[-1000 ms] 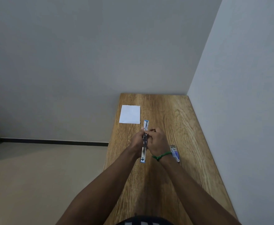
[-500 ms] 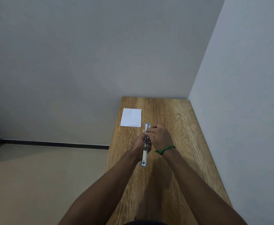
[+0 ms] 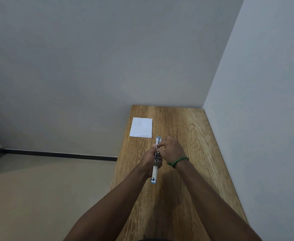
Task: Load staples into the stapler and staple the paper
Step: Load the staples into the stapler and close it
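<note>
Right hand (image 3: 173, 150) barely shifted; paper (image 3: 141, 127) beyond stapler (image 3: 154, 173).

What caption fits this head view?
Left hand grips the unfolded stapler, right hand pinches its middle; white paper lies beyond on the wooden table.

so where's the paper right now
In the head view the paper lies flat at the far left of the table, just beyond the stapler.

Plain room corner: wooden table (image 3: 195, 136) against bare grey walls (image 3: 90, 58).
</note>
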